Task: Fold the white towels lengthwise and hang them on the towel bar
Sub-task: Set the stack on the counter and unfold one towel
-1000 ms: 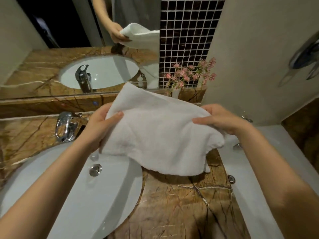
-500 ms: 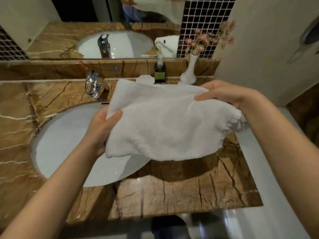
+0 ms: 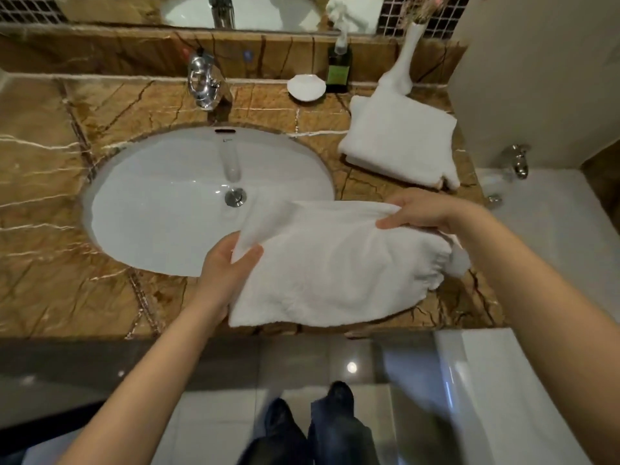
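A white towel (image 3: 335, 270), folded over, hangs between both hands above the front edge of the marble counter (image 3: 60, 290). My left hand (image 3: 224, 270) pinches its left corner, thumb on top. My right hand (image 3: 426, 213) grips its upper right edge, where the cloth bunches below the wrist. A second white towel (image 3: 399, 139) lies folded on the counter at the back right. No towel bar is in view.
An oval white sink (image 3: 167, 203) with a chrome faucet (image 3: 203, 82) sits left of the held towel. A soap dish (image 3: 306, 87), a green bottle (image 3: 339, 65) and a white vase (image 3: 402, 65) stand along the back ledge. A white bathtub (image 3: 536, 229) with a tap (image 3: 518, 161) lies to the right.
The view has tilted down, so the floor and my feet show. Both hands have lowered the towel toward the counter's front edge, keeping their hold.
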Demonstrator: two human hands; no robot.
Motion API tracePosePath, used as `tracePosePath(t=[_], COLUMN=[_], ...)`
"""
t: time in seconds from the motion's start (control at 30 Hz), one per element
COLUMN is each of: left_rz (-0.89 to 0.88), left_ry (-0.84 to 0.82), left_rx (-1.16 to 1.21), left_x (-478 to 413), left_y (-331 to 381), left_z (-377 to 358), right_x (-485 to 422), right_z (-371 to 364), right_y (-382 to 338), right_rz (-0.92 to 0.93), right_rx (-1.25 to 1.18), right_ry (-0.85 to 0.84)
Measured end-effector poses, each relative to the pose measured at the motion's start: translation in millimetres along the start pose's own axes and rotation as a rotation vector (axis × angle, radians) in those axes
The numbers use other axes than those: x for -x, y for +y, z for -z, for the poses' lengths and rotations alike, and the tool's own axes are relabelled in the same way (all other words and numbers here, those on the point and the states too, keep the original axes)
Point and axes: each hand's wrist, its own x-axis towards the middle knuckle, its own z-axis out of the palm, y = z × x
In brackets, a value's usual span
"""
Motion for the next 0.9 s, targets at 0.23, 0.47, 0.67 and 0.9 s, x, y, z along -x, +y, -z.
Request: tracePosePath(t=[0.23,0.47,0.67,0.9], left_rz=[-0.156,-0.400,-0.688,-0.871], left_ry=[0.152,0.214,0.320,-0.307], left_rx=[-0.286,-0.720,-1.162,-1.138], left_x=[0,-4,1,36], left_y=[-53,-56,-20,6], left_z=[-11,-17,-53,-167], right_x=[-31,-51,-49,-34], right_z=[-43,-59,-57,-44], right_y=[23,34,43,59], right_rz=[0.253,0.417,0.459,0.461], right_rx=[0.090,0.349,0.359,0.073], right_ry=[0.165,0.446,0.553,0.656])
